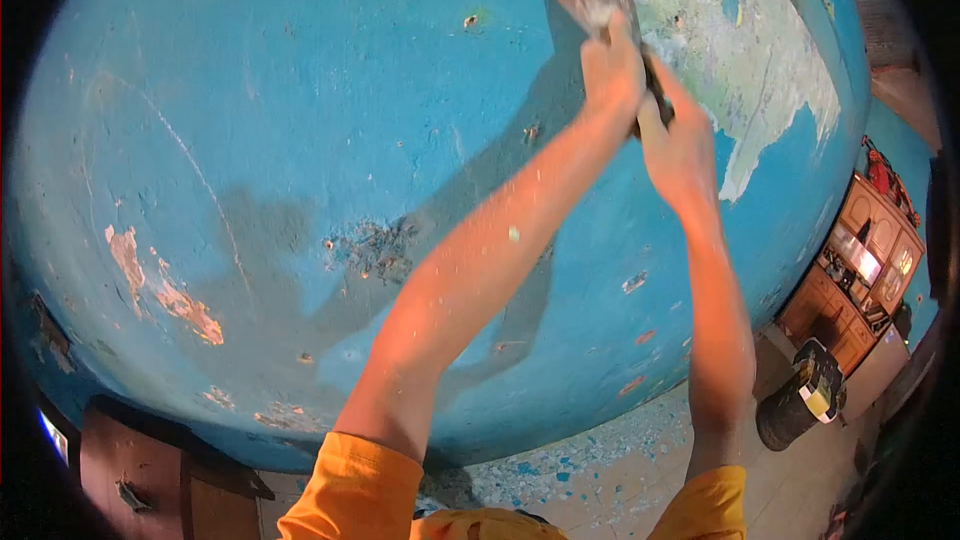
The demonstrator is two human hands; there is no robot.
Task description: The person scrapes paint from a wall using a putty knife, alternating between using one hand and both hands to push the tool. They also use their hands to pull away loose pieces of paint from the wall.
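1. One blue wall (pixel 300 140) fills most of the view. Its paint is chipped in many spots, and a large pale patch (pixel 760 60) is bare at the far right.
2. Two arms in orange sleeves (pixel 350 485) reach up from the near edge to the wall and throw a shadow (pixel 500 160) on the paint to their left.
3. One wooden cabinet (pixel 860 270) stands at the right, well apart from the hands. A brown wooden door (pixel 150 470) shows at the near left.
4. One black bucket (pixel 800 395) sits on the floor (pixel 800 480) just left of the cabinet.
5. Many blue paint flakes (pixel 580 450) lie scattered on the floor below the wall.
6. One scraper (pixel 590 2) lies against the wall at the top. Its blade is at the left edge of the pale patch and sticks out above both hands.
7. The left hand (pixel 612 65) is closed over the scraper just below the blade, pressing it to the wall.
8. The right hand (pixel 680 145) is wrapped tight round the dark handle, just below and to the right of the left hand, and the two hands touch.
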